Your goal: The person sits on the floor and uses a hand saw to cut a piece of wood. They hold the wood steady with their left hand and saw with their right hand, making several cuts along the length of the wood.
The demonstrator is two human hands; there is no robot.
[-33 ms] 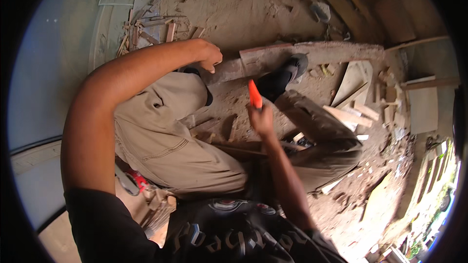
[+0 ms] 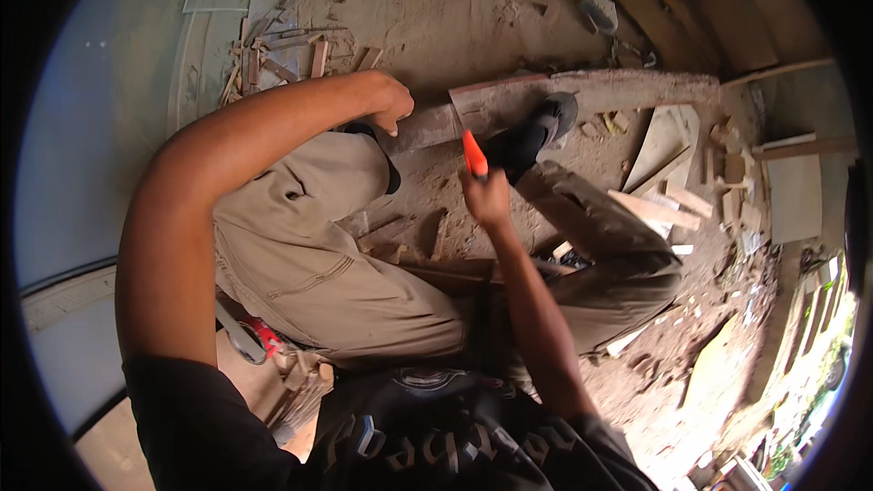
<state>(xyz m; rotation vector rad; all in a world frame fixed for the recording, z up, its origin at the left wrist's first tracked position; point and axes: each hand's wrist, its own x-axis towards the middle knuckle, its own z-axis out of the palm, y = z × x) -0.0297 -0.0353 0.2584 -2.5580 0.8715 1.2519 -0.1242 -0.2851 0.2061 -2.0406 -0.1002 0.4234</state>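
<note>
My right hand (image 2: 488, 195), in front of me between my legs, is closed on an orange-handled tool (image 2: 474, 155). Its bright orange part sticks up past the fist, and I cannot make out the rest of it. My left arm reaches across above my left knee. There my left hand (image 2: 393, 102) is bent with curled fingers, beside the near end of a long wooden plank (image 2: 432, 127). What those fingers hold, if anything, is hidden. My shoe (image 2: 556, 118) rests against the plank farther right.
Wood scraps (image 2: 318, 59) lie at the far left, with more offcuts (image 2: 668, 209) to the right. A flat board (image 2: 667, 145) leans nearby. Beside my left hip is a red and grey item (image 2: 259, 336). A pale wall panel (image 2: 100, 145) stands along the left.
My right hand and the orange-handled tool have shifted slightly upward in the picture. My left hand stays by the plank. The view has moved a little.
</note>
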